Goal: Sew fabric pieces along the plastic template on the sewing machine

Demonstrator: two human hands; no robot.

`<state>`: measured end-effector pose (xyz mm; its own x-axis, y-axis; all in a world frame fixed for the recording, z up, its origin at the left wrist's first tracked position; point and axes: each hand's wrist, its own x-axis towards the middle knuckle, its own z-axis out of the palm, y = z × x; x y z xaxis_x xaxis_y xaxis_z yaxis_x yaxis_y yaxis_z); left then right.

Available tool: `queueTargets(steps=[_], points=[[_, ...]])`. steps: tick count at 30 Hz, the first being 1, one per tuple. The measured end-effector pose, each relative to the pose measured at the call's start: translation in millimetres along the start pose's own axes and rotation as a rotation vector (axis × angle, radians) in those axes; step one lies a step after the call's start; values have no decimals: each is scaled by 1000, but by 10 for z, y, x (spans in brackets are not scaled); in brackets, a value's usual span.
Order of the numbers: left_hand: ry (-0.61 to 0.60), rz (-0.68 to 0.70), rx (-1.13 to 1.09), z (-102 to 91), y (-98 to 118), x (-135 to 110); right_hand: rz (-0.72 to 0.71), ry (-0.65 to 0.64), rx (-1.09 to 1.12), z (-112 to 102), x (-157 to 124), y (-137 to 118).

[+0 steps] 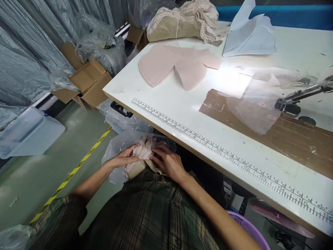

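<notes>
Left hand [125, 157]: holding lacy bundle [143, 150] beside table [189, 119]
Right hand [170, 162]: holding it too, nearer table
Plastic bag [112, 147]: beside table, touching bundle

Lap bundle [142, 150]: cloth, rough openwork pile over smoother matt beige fabric. Plastic bag [112, 147] around it thin, cloudy, wrinkled. Tabletop [161, 95] smooth, white, with a bright glare patch. Pink cut pieces [191, 71]: matt, smooth, look like cloth. Folded pattern sheets [249, 40]: pale, matt, paper-like, creased. Brown strip [299, 146]: glossy; base material unclear. Cartons [90, 77]: matt cardboard. Curtain [23, 41]: silvery, crinkled, sheeny. Bin [39, 135]: smooth translucent plastic. Floor [41, 187]: smooth, faintly shiny. Shirt [151, 211]: soft matt woven cloth.
</notes>
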<state>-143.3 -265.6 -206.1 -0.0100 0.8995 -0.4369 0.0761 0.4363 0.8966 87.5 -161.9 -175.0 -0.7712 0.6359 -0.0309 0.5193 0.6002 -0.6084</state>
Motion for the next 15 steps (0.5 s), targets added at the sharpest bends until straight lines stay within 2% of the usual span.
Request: queueTargets(steps=[6,9,13,15], points=[[-63,-39,-61,67,94,-6,-60,98,92,151,12,-11],[-46,-35,-48,89,135,-19,-108,133,110,131,11,-6],[20,-10,66,36,257,-98,-293,148,110,-94,-54,-81],[-43,12,105,1,392,-158,-376,120,53,-302,-128,-168]])
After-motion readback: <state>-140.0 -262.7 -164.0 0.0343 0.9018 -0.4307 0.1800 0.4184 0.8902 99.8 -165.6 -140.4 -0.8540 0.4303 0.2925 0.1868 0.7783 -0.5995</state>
